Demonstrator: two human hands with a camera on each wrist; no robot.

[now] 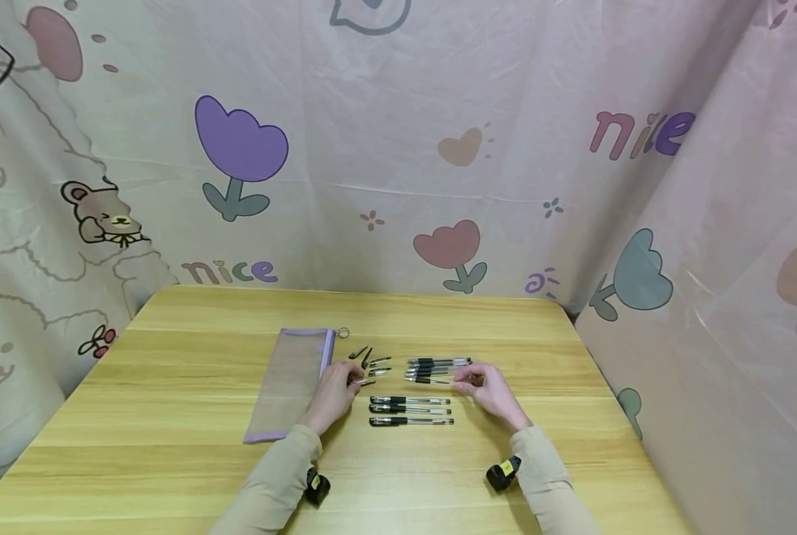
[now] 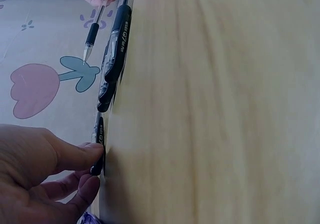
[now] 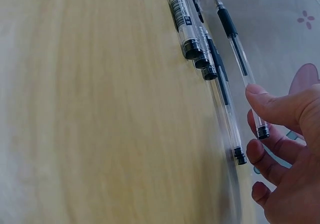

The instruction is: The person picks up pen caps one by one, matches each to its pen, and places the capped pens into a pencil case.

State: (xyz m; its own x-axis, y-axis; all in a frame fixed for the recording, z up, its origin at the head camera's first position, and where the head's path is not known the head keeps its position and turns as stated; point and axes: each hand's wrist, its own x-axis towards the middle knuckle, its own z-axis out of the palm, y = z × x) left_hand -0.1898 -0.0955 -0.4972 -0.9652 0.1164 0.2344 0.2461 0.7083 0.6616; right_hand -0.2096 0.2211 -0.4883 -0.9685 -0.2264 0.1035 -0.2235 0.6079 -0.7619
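My left hand [image 1: 333,392] pinches a black pen cap [image 2: 101,134] between thumb and fingertips, close to the tabletop. An uncapped gel pen [image 3: 239,56] with a black grip is held near its rear end by my right hand [image 1: 493,394], its tip pointing left. Just beyond that pen lie several uncapped pens [image 1: 430,362] side by side. Loose caps [image 1: 379,362] are scattered beyond my left fingertips. Nearer to me, between the two hands, three capped gel pens [image 1: 405,409] lie in parallel with their caps to the left.
A flat mesh pouch [image 1: 281,390] with purple trim and a ring [image 1: 343,333] at its corner lies left of the caps, partly behind my left hand. The wooden table [image 1: 137,416] meets a printed curtain [image 1: 371,171] at the back and sides.
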